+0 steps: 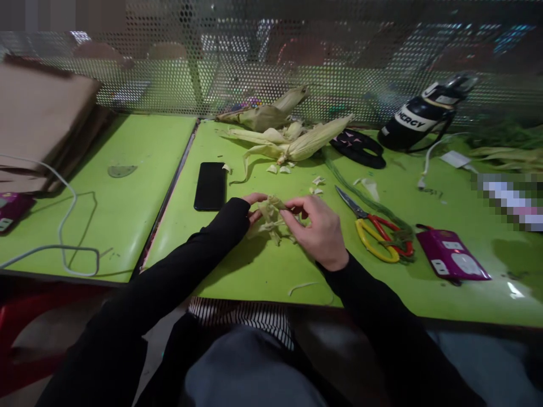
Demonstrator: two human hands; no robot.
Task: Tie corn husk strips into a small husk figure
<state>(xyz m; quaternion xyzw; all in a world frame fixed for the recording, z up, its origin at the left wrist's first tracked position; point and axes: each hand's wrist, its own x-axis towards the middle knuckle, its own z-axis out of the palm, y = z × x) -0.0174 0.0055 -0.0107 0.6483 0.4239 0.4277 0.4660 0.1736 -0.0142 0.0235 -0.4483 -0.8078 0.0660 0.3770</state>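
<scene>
pale yellow-green husk strips [272, 213] at the frame's centre, pinched by the right hand [320, 229], thumb and fingers closed; the left hand [255, 198] touches their left edge, its closure not discernible. steady left support and light right fingertip pressure would probably limit splitting. upper right: dark bottle [417, 117], lettered "nergy" on white.

There are 2 hands [255, 207] [319, 230], 1 phone [210, 186], 1 bottle [413, 120] and 2 purple boxes [453, 254] [13, 210].
</scene>
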